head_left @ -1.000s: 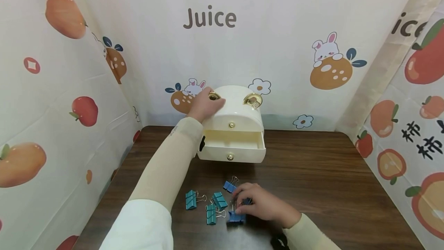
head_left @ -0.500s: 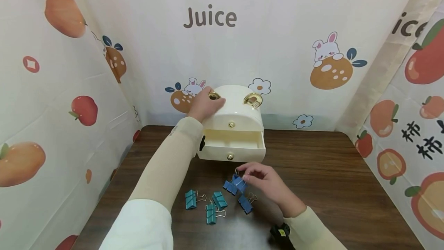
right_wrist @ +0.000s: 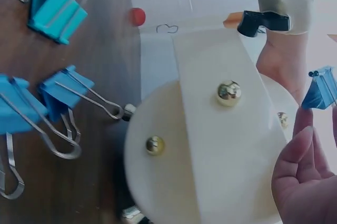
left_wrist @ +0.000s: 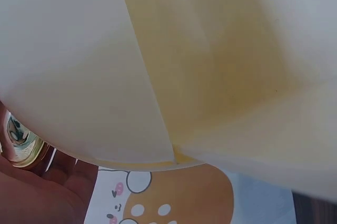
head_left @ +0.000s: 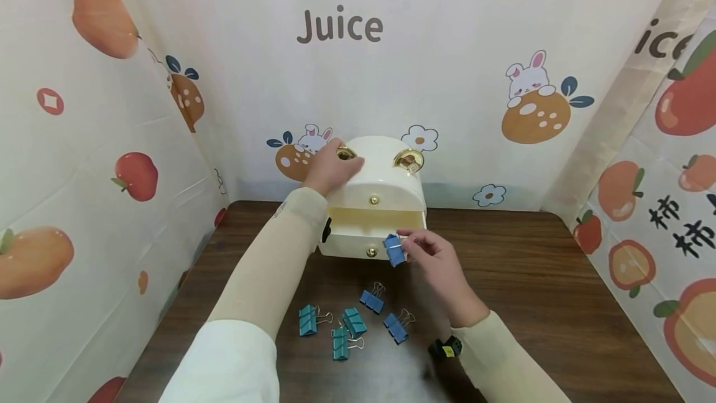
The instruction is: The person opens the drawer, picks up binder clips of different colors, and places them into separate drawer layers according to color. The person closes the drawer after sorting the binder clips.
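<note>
A white mini drawer cabinet (head_left: 380,182) with a rounded top and gold round ornaments stands at the back of the table. Its lower drawer (head_left: 344,245) is pulled out, and I see nothing inside. My left hand (head_left: 331,170) holds the cabinet's upper left, around the left ornament (head_left: 345,153). The right hand (head_left: 439,266) pinches a blue binder clip (head_left: 394,250) by its wire handle, in front of the drawer's right side. In the right wrist view this clip (right_wrist: 320,89) sits at my fingertips. Two blue binder clips (head_left: 371,300) lie on the table below.
Several teal binder clips (head_left: 340,344) lie to the left of the blue ones. Printed fabric (head_left: 436,67) hangs behind and on both sides of the dark wooden table (head_left: 503,266). A black wrist device (head_left: 445,348) is by the right sleeve.
My right hand has picked up one blue binder clip and carried it upward and forward to the drawer front. The left hand and the cabinet have stayed put.
</note>
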{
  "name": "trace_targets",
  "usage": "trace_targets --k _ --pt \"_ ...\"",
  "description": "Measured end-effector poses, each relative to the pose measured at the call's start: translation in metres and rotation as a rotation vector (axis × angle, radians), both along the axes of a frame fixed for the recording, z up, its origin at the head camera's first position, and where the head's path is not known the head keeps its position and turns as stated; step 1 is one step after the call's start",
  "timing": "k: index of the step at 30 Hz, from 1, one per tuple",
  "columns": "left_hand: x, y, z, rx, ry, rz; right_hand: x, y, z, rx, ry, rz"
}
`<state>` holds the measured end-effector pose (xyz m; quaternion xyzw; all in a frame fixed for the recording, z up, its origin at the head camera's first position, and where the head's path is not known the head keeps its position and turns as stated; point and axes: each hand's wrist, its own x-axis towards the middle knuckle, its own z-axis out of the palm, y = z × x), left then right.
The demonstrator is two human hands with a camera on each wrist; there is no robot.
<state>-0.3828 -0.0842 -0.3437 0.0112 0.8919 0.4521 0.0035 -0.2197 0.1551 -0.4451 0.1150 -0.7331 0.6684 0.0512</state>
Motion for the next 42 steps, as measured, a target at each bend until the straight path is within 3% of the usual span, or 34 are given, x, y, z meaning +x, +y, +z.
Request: trace_targets --k 9,20,33,42 --pt "0.000 0.000 0.001 -0.002 0.001 -0.002 -0.013 -0.001 0.022 0.075 0.042 -0.053" --pt "0.002 0.000 0.002 0.003 0.016 -0.013 -0.028 0.000 0.046 0.269 0.125 -0.095" --pt "0.001 -0.003 -0.003 -0.007 0.029 -0.010 -0.045 -0.004 0.037 0.587 0.276 -0.016" --pt "-0.001 -0.002 -0.003 -0.009 0.014 -0.016 -0.049 -0.012 0.038 0.803 0.257 0.030"
